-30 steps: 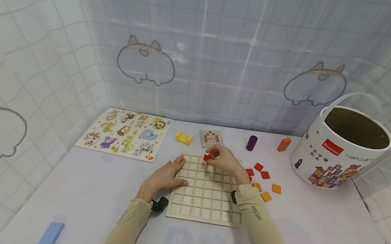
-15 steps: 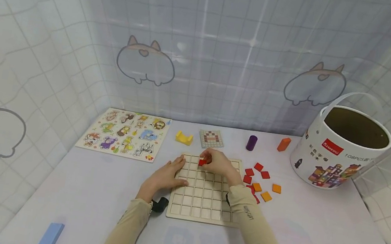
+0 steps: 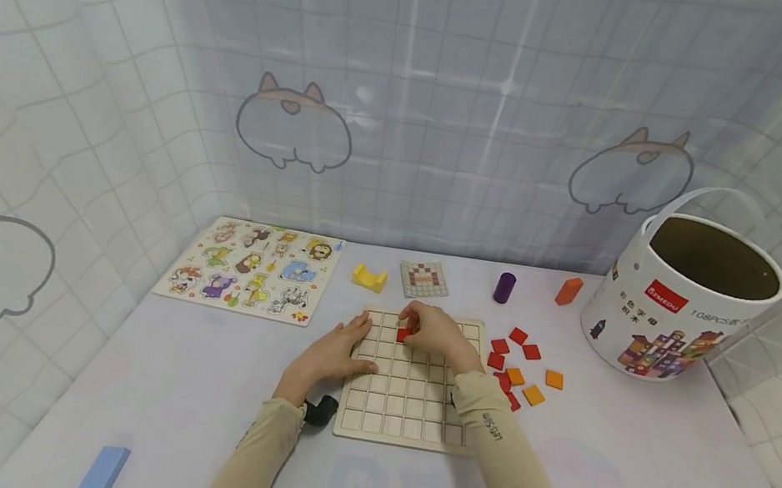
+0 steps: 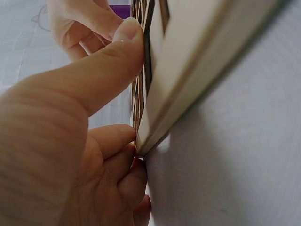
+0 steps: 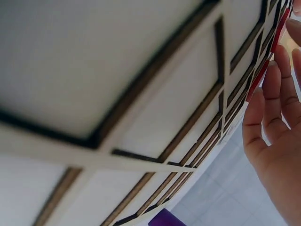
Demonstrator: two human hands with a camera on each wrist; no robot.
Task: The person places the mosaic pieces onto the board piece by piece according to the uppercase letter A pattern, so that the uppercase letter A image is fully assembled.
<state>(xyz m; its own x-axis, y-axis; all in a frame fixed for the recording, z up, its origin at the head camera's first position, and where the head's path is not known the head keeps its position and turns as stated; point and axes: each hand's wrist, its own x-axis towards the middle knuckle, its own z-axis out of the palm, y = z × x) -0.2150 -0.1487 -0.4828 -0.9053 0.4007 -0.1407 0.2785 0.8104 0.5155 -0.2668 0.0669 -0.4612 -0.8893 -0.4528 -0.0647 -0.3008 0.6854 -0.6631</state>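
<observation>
So your right hand point(image 3: 436, 333) has its fingers point(image 5: 265, 101) pinched on a thin, flat red square tile point(image 3: 404, 334), pressing it into a cell near the far edge of the pale wooden grid board point(image 3: 405, 406). Your left hand point(image 3: 332, 353) lies flat, fingers apart and relaxed, thumb point(image 4: 101, 70) on the board's left rim. More flat red and orange tiles point(image 3: 520, 365) sit scattered just right of the board on the smooth counter point(image 3: 628, 482). Further back there's a purple cylinder point(image 3: 503, 287), a yellow arch block point(image 3: 368, 277) and a round cardboard bucket point(image 3: 686, 301).
</observation>
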